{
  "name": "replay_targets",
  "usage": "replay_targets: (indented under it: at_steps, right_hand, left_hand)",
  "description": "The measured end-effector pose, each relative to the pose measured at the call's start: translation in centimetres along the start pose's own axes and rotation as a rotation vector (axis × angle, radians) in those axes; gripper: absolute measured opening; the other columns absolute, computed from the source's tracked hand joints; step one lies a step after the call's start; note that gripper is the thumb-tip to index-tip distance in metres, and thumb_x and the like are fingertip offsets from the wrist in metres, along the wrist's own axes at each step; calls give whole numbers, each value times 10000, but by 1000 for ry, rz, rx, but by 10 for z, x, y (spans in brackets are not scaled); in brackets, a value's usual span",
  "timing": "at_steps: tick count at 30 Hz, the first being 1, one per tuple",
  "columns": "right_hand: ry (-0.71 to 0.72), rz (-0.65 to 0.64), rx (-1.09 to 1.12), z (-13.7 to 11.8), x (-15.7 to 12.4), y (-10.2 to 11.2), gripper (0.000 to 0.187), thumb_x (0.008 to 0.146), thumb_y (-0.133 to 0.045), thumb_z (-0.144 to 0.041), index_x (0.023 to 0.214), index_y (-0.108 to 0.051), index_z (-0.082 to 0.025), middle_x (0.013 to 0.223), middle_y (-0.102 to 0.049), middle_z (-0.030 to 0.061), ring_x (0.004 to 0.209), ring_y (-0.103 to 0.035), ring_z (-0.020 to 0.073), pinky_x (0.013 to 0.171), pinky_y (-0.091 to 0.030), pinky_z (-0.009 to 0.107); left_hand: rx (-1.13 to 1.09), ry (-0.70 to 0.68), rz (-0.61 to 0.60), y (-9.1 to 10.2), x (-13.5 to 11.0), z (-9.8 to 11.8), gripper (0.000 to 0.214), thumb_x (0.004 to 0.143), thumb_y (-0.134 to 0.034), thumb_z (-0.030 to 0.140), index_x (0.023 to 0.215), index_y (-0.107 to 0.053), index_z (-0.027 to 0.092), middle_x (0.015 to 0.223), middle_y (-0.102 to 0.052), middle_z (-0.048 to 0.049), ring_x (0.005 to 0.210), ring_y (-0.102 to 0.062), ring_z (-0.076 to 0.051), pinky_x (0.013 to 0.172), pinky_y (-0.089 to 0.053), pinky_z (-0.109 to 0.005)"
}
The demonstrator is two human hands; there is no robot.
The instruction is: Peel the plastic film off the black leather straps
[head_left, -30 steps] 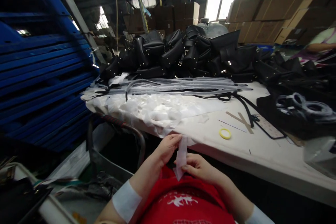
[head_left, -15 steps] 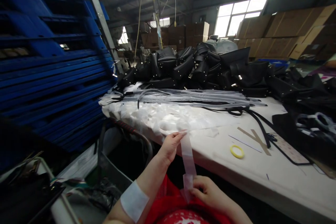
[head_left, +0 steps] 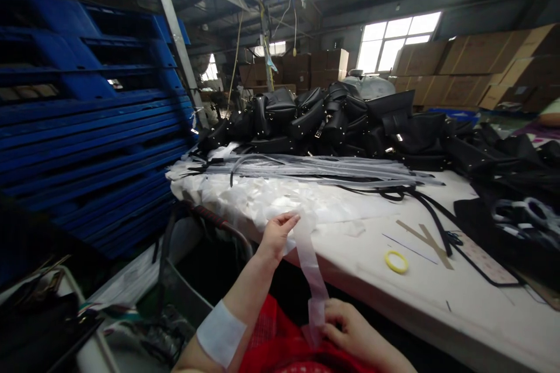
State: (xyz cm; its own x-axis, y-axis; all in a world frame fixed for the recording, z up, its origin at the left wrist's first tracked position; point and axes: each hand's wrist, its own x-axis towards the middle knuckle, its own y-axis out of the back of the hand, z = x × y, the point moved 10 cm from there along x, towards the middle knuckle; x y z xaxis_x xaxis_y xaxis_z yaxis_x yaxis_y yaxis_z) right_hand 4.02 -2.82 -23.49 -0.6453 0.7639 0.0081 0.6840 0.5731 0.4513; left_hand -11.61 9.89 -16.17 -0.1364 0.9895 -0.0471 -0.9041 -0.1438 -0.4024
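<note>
Between my hands hangs a translucent white plastic strip (head_left: pixel 308 259), slanting down from the table's edge toward my lap. My left hand (head_left: pixel 278 234) pinches its upper end between thumb and fingers, close to a heap of thin white pieces (head_left: pixel 227 193). Lower down, near the red cloth (head_left: pixel 280 341) in my lap, my right hand (head_left: pixel 343 322) is closed on the strip where it overlaps or folds. A whitish patch (head_left: pixel 221 332) lies on my left forearm.
On the white table (head_left: pixel 367 262) lie a yellow tape ring (head_left: pixel 396 261), brown strips (head_left: pixel 426 243), scissors (head_left: pixel 454 238) and long clear strips (head_left: pixel 328 166). Black leather-like bags (head_left: pixel 332 113) are piled behind. Blue pallets (head_left: pixel 96 122) rise at left; cartons (head_left: pixel 485 58) stand at right.
My left hand has shifted slightly left and up with the strip's upper end, and the strip now slants more. My right hand keeps its hold, a little lower.
</note>
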Motion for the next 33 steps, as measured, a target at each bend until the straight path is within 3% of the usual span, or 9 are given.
replay_targets:
  at_steps: [4, 9, 13, 17, 21, 25, 28, 31, 33]
  right_hand:
    - [18, 206, 67, -12, -3, 49, 224, 897, -596, -372, 887, -774, -236, 1398, -526, 84, 1292, -458, 296, 1100, -332, 467]
    - [92, 334, 71, -38, -4, 87, 272, 924, -575, -440, 969, -776, -261, 1446, -476, 72, 1337, -406, 283, 1133, -305, 488]
    - [125, 341, 44, -46, 0, 84, 270, 923, -582, -446, 995, -770, -267, 1360, -543, 75, 1277, -470, 269, 1097, -362, 450]
    - [154, 304, 32, -49, 4, 73, 255, 933, -577, -411, 958, -769, -245, 1092, -676, 62, 1050, -606, 220, 965, -469, 378]
    - [151, 297, 14, -53, 4, 71, 263, 955, -547, -376, 959, -771, -239, 1029, -718, 51, 988, -641, 208, 927, -484, 349]
    - [146, 347, -28, -57, 1, 79, 256, 949, -556, -368, 928, -771, -230, 980, -722, 59, 932, -651, 202, 865, -495, 323]
    - [116, 401, -73, -54, -1, 88, 236, 943, -567, -351, 910, -769, -234, 949, -715, 57, 908, -643, 198, 832, -487, 311]
    - [94, 423, -116, -52, 0, 92, 222, 939, -569, -337, 905, -767, -244, 966, -714, 56, 934, -633, 205, 844, -478, 317]
    - [91, 419, -125, -53, 3, 93, 223, 941, -562, -338, 934, -766, -249, 973, -714, 59, 945, -632, 208, 851, -478, 321]
  left_hand:
    - [28, 47, -24, -3, -9, -14, 355, 490, -924, 365, 649, -714, 127, 614, -689, -10, 552, -586, -109, 545, -439, -214]
    - [106, 118, -141, -26, -32, -32, 321, 502, -920, 323, 582, -677, 129, 579, -658, 6, 536, -559, -98, 538, -428, -210]
    - [151, 132, -236, -43, -50, -36, 336, 518, -908, 352, 567, -658, 133, 574, -643, 8, 530, -542, -97, 532, -416, -215]
    - [167, 163, -335, -57, -63, -44, 329, 516, -905, 325, 590, -651, 129, 617, -656, -11, 586, -572, -117, 607, -454, -238]
    - [189, 154, -328, -60, -68, -54, 344, 554, -886, 331, 632, -611, 140, 659, -651, -8, 613, -578, -119, 632, -468, -240]
    - [206, -1, -290, -56, -68, -46, 319, 695, -804, 395, 837, -641, 160, 816, -678, -40, 740, -628, -159, 708, -500, -267]
    - [325, -219, -252, -49, -72, -24, 249, 820, -690, 416, 801, -641, 173, 960, -668, -80, 868, -639, -192, 792, -512, -300]
    - [496, -332, -339, -52, -80, -15, 202, 836, -682, 382, 860, -705, 182, 1164, -648, -123, 1110, -601, -262, 980, -467, -376]
    - [527, -298, -443, -58, -84, -22, 246, 818, -706, 372, 994, -729, 203, 1293, -610, -126, 1228, -547, -294, 1064, -416, -417]
